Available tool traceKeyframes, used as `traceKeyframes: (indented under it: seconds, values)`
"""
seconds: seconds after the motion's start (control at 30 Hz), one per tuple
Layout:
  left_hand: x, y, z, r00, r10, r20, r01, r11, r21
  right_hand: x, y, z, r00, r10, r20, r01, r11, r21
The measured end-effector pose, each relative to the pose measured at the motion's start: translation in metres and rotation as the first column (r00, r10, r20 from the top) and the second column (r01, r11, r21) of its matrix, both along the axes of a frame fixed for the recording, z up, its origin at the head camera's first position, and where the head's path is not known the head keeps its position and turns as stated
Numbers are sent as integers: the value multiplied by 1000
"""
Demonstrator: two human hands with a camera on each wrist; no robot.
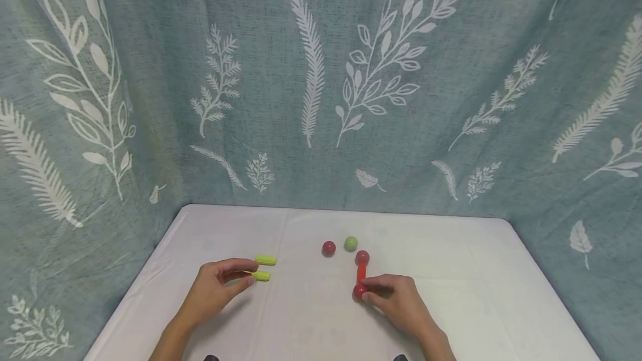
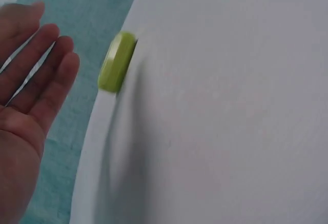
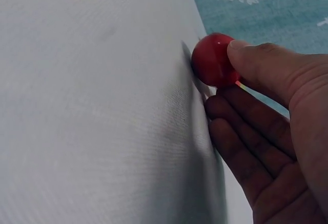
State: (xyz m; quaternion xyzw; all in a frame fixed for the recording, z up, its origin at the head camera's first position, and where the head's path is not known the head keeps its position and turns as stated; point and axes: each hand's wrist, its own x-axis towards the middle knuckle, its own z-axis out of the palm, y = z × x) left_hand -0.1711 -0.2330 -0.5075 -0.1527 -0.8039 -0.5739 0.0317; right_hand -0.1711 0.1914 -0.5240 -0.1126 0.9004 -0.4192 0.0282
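Right hand [image 1: 401, 302] has a red ball [image 3: 211, 62] pinched between thumb and fingers, red stick [image 1: 361, 272] just beyond. Left hand [image 1: 215, 288] has pretty loose fingers tbh, two lime sticks [image 1: 266, 260] right by the tips.

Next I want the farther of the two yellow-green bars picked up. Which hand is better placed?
Left, I'd judge: the left hand is close beside the farther yellow-green bar. The right hand is farther off and busy, pinching a glossy red ball at one end of a red stick.
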Motion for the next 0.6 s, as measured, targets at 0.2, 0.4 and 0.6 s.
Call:
traceKeyframes:
  seconds: [0.2,0.4,0.6]
  values:
    - [-8,-12,-4,998,27,50,-26,999,-27,0,1,0,1000,9,5,-9,1000,-5]
    - [-17,-13,-9,997,62,38,-54,983,-177,0,0,-1,1000,16,1,-16,1000,-10]
    - [-23,-5,-11,999,51,-14,-53,957,-285,2,0,0,1000,17,7,-17,1000,-16]
